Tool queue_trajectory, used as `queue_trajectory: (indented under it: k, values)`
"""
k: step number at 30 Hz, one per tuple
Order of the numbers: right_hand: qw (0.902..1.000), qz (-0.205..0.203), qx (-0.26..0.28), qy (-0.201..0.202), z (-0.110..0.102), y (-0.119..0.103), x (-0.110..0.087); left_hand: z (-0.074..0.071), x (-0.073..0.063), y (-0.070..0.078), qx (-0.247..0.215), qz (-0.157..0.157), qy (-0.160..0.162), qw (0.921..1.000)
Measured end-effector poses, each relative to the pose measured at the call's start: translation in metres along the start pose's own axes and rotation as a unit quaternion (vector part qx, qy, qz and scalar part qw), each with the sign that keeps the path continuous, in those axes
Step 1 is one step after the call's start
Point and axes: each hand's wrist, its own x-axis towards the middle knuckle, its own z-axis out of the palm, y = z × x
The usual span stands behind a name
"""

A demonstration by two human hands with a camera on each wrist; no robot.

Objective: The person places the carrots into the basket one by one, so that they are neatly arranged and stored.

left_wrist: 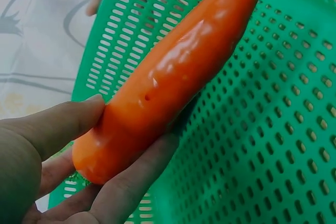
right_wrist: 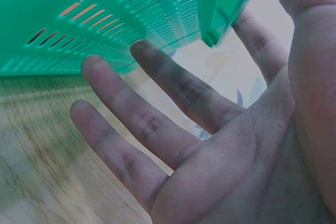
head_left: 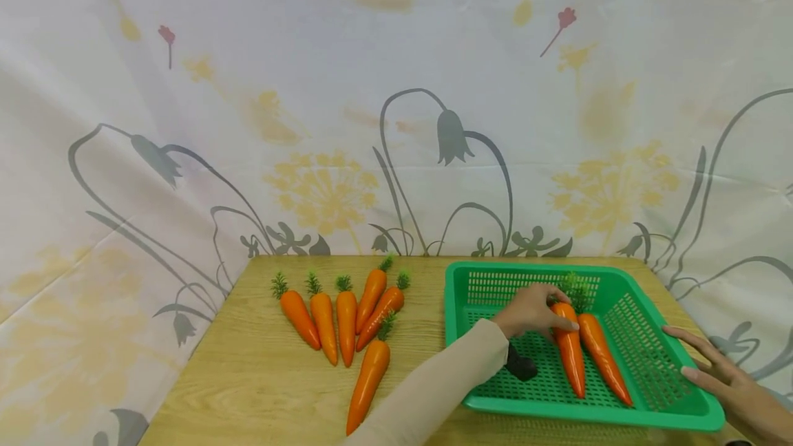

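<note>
In the head view my left hand (head_left: 537, 310) reaches into the green plastic basket (head_left: 595, 420) and grips an orange toy carrot (head_left: 571, 356) near its leafy top. The left wrist view shows the thumb on one side of this carrot (left_wrist: 173, 61) and fingers on the other. A second carrot (head_left: 606, 360) lies beside it in the basket. My right hand (head_left: 721, 374) touches the basket's right rim with thumb and index finger. In the right wrist view its other fingers (right_wrist: 149, 124) extend nearly straight by the basket's slotted outer wall (right_wrist: 131, 19).
Several more carrots (head_left: 347, 319) with green tops lie on the wooden table (head_left: 229, 377) left of the basket, one (head_left: 369, 380) nearer the front. A flower-patterned cloth (head_left: 310, 88) hangs behind the table.
</note>
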Motion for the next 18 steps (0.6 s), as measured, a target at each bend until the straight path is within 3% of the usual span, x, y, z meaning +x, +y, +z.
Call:
queue_trajectory:
  k: [9,14,18]
  values:
    - [0.9997,0.023,0.006,-0.009,-0.0012,-0.0033,0.0003,0.0079,0.0044,-0.0041,-0.044,-0.008,-0.015,0.9989]
    - [0.9995,0.021,0.021,-0.007,0.0001,-0.0035,-0.0003,0.0082,0.0038,-0.0038,-0.029,-0.007,-0.026,0.9992]
    - [0.9992,0.026,0.029,-0.006,0.0,-0.0036,-0.001,0.0057,0.0032,-0.0012,0.024,-0.005,-0.035,0.9991]
